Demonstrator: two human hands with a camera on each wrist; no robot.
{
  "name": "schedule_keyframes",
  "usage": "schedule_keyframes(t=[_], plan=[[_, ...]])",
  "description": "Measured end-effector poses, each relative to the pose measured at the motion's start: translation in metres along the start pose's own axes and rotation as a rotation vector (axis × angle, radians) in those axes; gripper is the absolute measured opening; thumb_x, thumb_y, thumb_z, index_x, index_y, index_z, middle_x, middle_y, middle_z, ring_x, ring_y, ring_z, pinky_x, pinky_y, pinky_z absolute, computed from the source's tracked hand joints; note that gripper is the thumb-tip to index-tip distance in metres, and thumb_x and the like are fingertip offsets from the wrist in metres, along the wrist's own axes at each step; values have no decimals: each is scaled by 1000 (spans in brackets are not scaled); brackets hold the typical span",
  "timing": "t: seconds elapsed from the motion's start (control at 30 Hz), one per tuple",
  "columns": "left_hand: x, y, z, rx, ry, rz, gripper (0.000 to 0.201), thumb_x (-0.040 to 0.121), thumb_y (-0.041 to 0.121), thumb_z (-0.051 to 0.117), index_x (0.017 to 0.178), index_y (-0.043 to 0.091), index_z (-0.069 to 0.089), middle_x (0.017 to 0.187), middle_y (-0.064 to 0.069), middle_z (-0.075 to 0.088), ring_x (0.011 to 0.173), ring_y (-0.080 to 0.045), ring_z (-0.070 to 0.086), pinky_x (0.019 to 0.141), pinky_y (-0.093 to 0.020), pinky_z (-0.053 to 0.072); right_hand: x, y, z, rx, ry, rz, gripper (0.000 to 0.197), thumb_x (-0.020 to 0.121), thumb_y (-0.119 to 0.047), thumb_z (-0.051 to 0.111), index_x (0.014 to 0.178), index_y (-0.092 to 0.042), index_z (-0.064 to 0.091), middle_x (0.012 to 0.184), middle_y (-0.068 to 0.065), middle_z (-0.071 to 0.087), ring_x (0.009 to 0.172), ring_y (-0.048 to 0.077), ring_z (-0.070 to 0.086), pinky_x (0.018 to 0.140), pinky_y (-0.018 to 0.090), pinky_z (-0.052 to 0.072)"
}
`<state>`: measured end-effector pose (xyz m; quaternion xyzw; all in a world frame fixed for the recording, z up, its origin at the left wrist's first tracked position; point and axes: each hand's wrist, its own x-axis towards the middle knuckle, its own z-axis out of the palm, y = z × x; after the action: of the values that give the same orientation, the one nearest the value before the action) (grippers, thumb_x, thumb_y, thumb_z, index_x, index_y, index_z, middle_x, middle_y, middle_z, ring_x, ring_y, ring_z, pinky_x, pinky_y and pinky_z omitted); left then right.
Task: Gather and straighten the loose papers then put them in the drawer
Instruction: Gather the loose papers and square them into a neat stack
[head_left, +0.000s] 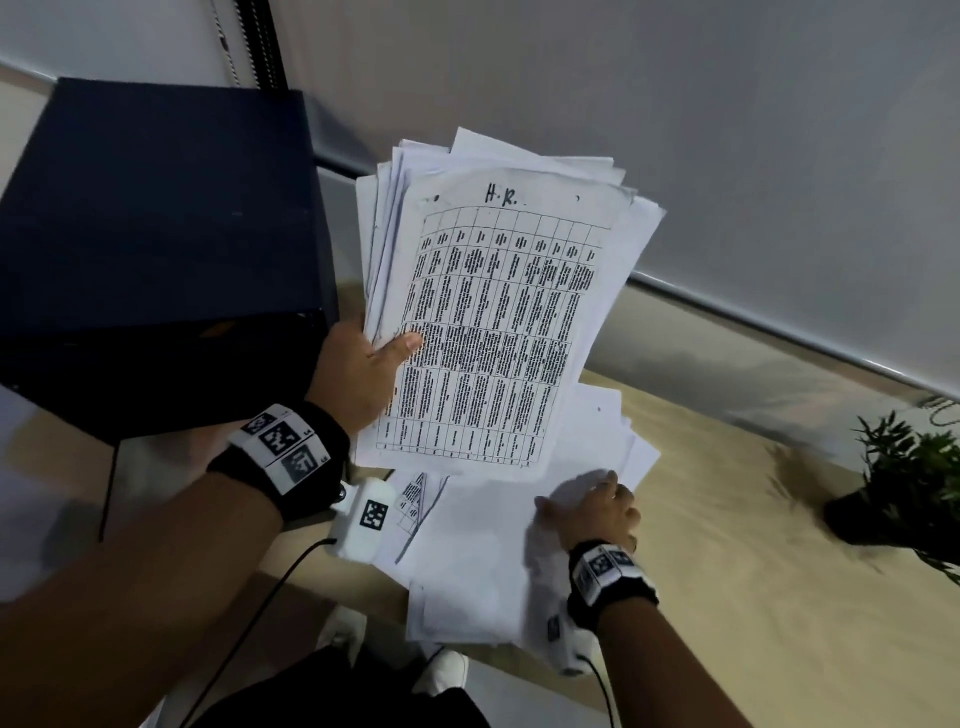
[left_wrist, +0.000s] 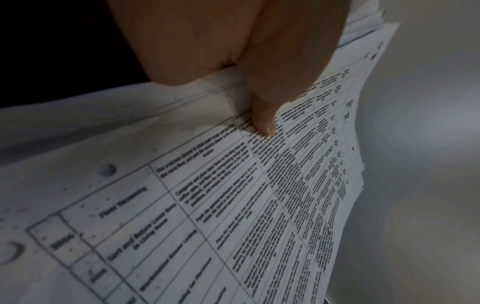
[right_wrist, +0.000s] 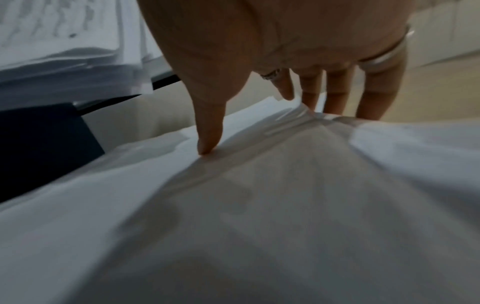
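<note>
Right hand (head_left: 589, 512) rests on the loose sheets (head_left: 483, 561) on the worktop (head_left: 737, 545), thumb and fingers pinching a raised fold. Beyond it, left hand (head_left: 358, 374) grips the stack (head_left: 493, 322), held above the sheets, thumb on top.

Office: HR form stack (head_left: 493, 322), dark cabinet (head_left: 156, 234), window blind (head_left: 727, 130).
</note>
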<state>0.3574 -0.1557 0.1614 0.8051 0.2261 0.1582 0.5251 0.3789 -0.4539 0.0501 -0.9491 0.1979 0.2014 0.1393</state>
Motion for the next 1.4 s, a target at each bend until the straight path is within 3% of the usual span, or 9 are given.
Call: schedule_keyframes(t=[0.33, 0.5, 0.63, 0.77, 0.87, 0.9, 0.97, 1.1, 1.4], plan=[[-1, 20, 0, 90, 29, -49, 57, 88, 44, 69, 60, 17, 26, 54, 2, 27, 42, -12, 25, 40, -21, 27, -16, -23, 10, 90, -40, -65, 137, 58, -45, 88, 154, -11, -3, 148, 13, 28, 136, 35, 33, 108, 48, 37], [7, 8, -6, 4, 24, -20, 56, 82, 53, 68, 78, 1, 51, 64, -5, 45, 52, -17, 45, 50, -29, 43, -16, -30, 4, 334, -108, -18, 140, 65, -22, 87, 151, -19, -23, 135, 20, 52, 121, 36, 56, 99, 40, 48], [10, 4, -11, 10, 11, -45, 52, 82, 53, 69, 85, 2, 57, 68, -5, 56, 58, -19, 56, 57, -30, 52, -20, -24, -18, 462, 25, 15, 91, 73, -19, 79, 149, -15, 29, 122, 21, 63, 111, 38, 62, 93, 39, 50], [-1, 8, -4, -23, -63, -89, 50, 83, 45, 71, 99, -2, 61, 86, -20, 69, 88, -35, 69, 77, -45, 59, -16, -2, -36, 325, 212, -131, 21, 84, -19, 65, 96, -3, 61, 99, 28, 68, 92, 45, 62, 75, 41, 51], [-11, 12, 9, -18, -92, -161, 32, 90, 20, 70, 82, -8, 56, 73, -12, 60, 104, -17, 36, 66, -38, 49, -16, 7, -32, 290, 141, -107, 30, 82, -24, 64, 108, -11, 57, 101, 21, 68, 88, 39, 64, 72, 35, 50], [-13, 9, 15, 2, -113, -205, 35, 90, 20, 70, 70, 1, 49, 61, -8, 49, 82, -12, 26, 57, -32, 41, -17, 7, -28, 295, 88, -74, 42, 80, -25, 66, 118, -13, 53, 105, 20, 67, 90, 38, 64, 72, 34, 50], [-12, -5, 25, 58, -161, -255, 44, 89, 24, 71, 64, 11, 37, 59, -2, 34, 69, -17, 37, 56, -29, 34, -15, 11, -18, 313, -23, -6, 61, 77, -22, 72, 131, -10, 46, 115, 22, 64, 102, 38, 64, 80, 35, 52], [-4, -33, 39, 142, -195, -286, 37, 85, 33, 74, 94, -2, 62, 88, -12, 69, 84, -29, 67, 85, -47, 57, -1, 25, -13, 441, -60, 24, 45, 74, -25, 76, 112, -5, 63, 110, 18, 70, 98, 33, 67, 85, 37, 55], [-10, -46, 51, 312, -230, -314, 43, 85, 32, 73, 100, -8, 62, 97, -25, 69, 94, -37, 67, 86, -44, 56, -19, 35, -92, 471, 253, -155, 35, 79, -6, 67, 113, -6, 58, 109, 21, 68, 99, 37, 64, 76, 28, 43]])
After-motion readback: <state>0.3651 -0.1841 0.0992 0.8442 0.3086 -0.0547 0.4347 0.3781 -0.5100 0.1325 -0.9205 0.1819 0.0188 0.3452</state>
